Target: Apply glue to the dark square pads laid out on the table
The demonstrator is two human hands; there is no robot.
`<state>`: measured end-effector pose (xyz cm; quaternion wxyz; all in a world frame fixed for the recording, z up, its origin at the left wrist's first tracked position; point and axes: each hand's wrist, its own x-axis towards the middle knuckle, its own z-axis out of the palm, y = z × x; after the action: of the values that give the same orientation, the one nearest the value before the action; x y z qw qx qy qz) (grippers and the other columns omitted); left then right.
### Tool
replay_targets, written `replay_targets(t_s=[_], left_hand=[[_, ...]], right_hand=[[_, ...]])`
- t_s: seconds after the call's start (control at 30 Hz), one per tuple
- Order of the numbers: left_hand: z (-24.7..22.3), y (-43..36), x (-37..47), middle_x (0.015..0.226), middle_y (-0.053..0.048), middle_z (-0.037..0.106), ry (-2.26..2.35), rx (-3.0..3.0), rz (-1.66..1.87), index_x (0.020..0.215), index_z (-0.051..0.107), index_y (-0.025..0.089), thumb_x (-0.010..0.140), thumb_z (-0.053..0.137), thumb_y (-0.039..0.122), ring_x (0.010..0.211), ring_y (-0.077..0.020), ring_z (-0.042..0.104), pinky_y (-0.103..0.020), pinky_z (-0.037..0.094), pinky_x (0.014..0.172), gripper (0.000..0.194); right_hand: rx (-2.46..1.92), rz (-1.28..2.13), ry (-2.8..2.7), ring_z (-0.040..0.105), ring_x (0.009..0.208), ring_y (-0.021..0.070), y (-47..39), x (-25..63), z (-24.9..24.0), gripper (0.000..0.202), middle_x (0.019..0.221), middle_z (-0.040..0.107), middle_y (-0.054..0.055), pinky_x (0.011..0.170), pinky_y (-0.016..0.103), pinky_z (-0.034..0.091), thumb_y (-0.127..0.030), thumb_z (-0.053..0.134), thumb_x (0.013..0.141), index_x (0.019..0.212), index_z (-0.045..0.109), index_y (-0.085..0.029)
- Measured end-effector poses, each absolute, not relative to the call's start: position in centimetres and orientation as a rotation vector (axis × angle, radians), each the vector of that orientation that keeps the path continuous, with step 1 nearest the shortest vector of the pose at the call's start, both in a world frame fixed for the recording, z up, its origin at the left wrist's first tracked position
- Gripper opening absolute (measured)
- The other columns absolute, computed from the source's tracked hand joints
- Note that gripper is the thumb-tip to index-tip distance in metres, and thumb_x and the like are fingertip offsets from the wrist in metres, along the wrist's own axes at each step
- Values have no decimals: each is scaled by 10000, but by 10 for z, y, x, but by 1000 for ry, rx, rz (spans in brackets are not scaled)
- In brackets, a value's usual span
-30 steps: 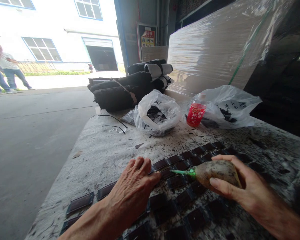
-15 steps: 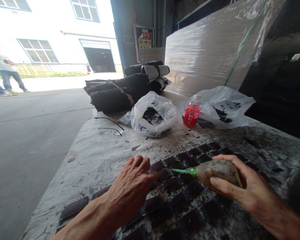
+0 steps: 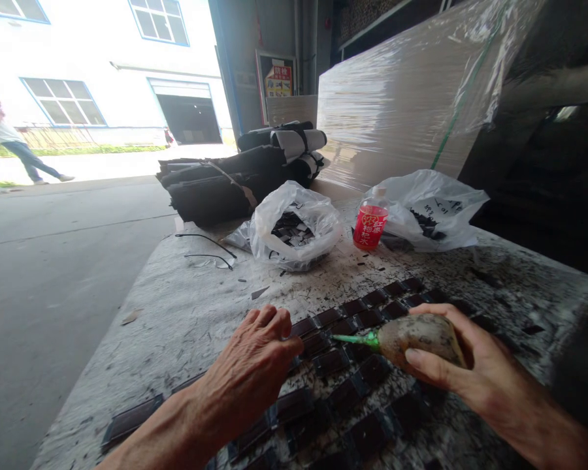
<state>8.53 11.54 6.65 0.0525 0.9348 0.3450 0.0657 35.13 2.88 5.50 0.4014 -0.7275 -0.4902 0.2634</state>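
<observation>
Right hand: the right hand point(image 3: 470, 356) grips a stained squeeze bottle point(image 3: 419, 341), its green nozzle point(image 3: 355, 339) angled left above the rows.
Left hand: the left hand point(image 3: 257, 352), fingers curled, is poised at the rows; whether it pinches anything is hidden.
Rows: dark rectangular pieces point(image 3: 328, 318) line a scrap-flecked, pale work surface point(image 3: 191, 313).
Bags: an open plastic bag point(image 3: 294, 228) holds dark scraps; a second bag point(image 3: 434, 212), marked in black, slumps to its right.
Drink: a red-labelled bottle point(image 3: 370, 227) stands between them.
Backdrop: black rolls point(image 3: 225, 186) lie near a film-wrapped stack point(image 3: 387, 117).
Outside: a person point(image 3: 10, 140) in a pale top strides past a white building point(image 3: 98, 52).
</observation>
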Motion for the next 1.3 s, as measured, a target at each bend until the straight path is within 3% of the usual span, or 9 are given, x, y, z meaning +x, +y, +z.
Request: replay_targets(t_s=[0.3, 0.63, 0.83, 1.3], left_hand=[[59, 119, 85, 896, 17, 518, 1012, 2830, 311, 780, 588, 279, 825, 508, 119, 841, -205, 426, -365, 302, 729, 184], [55, 124, 86, 901, 27, 512, 984, 2859, 348, 768, 588, 279, 749, 572, 33, 836, -201, 407, -362, 275, 715, 247], [51, 127, 84, 898, 44, 513, 966, 2866, 369, 760, 589, 284, 785, 644, 108, 841, -191, 409, -350, 276, 742, 186], [50, 132, 88, 912, 33, 507, 889, 2927, 403, 791, 559, 252, 813, 636, 140, 844, -193, 389, -345, 256, 743, 138]], right_hand=[[-1794, 647, -1219, 605, 750, 180, 28, 353, 50, 482, 884, 658, 9, 619, 236, 481, -509, 640, 638, 1024, 522, -245], [-1851, 707, -1173, 579, 798, 206, 29, 359, 54, 553, 918, 610, 22, 699, 305, 452, -519, 629, 592, 1051, 494, -240], [-1837, 730, -1163, 559, 834, 205, 27, 368, 48, 569, 986, 584, 19, 732, 319, 437, -545, 634, 624, 1090, 469, -265], [-1778, 754, -1136, 557, 750, 192, 29, 371, 50, 519, 823, 603, -9, 672, 299, 435, -509, 633, 640, 1054, 450, -254]])
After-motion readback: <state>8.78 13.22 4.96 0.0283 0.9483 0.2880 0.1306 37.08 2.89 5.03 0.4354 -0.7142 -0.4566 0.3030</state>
